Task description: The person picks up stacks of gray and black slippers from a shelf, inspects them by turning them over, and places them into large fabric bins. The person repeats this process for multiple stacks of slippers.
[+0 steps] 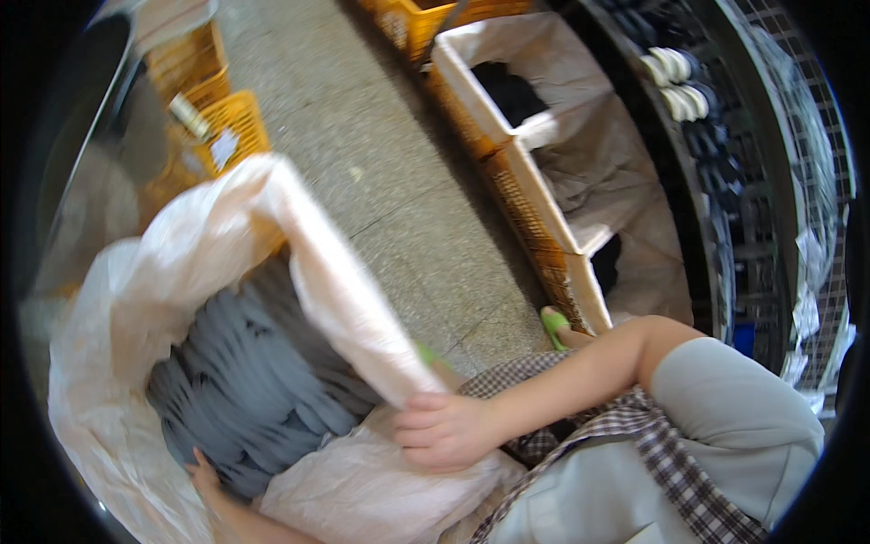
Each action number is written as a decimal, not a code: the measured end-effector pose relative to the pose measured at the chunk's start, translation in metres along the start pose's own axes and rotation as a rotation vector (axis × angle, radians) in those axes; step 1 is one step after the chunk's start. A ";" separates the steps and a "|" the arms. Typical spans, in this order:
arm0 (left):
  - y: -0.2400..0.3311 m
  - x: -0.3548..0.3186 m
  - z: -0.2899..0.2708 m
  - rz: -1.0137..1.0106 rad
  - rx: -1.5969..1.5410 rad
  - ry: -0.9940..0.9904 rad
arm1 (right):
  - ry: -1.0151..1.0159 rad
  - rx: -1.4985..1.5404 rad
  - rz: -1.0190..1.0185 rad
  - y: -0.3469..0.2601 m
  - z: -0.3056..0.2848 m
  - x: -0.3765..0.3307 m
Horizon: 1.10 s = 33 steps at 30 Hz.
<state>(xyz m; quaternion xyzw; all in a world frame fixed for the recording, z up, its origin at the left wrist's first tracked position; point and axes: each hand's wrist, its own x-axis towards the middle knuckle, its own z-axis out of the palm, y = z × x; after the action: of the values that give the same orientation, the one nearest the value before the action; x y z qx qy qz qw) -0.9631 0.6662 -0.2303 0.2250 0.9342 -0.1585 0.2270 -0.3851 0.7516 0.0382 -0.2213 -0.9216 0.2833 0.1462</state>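
A large container lined with a pale, translucent plastic bag stands in front of me at the left. Inside it, many long, rounded grey pieces lie packed in rows; their exact kind I cannot make out. My right hand is closed on the near right edge of the liner. Down at the container's near left side, my left hand reaches in, fingers apart, next to the grey pieces. It seems to hold nothing, though part of it is hidden.
Yellow crates with brown liners line the right, dark material inside. A dark rack with cream-coloured rolls stands beyond them. Another yellow crate sits at the far left. Speckled stone floor runs between; a green shoe shows.
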 end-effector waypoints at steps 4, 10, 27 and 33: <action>0.032 -0.026 -0.055 0.475 -0.180 0.463 | 0.035 0.118 -0.071 0.005 -0.004 -0.003; 0.145 -0.260 -0.222 0.874 -0.563 0.685 | 0.236 0.515 -0.025 -0.001 -0.047 -0.058; 0.463 -0.787 -0.175 2.010 0.261 -0.131 | 1.841 -0.035 0.949 -0.013 -0.361 -0.582; 0.526 -0.889 -0.094 2.130 0.540 -0.257 | 2.137 -0.414 0.985 0.027 -0.463 -0.802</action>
<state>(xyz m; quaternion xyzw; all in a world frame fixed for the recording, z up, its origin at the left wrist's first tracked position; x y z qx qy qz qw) -0.0296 0.8403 0.1880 0.9380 0.1667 -0.1026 0.2859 0.4953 0.5894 0.2755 -0.6940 -0.1779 -0.1724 0.6760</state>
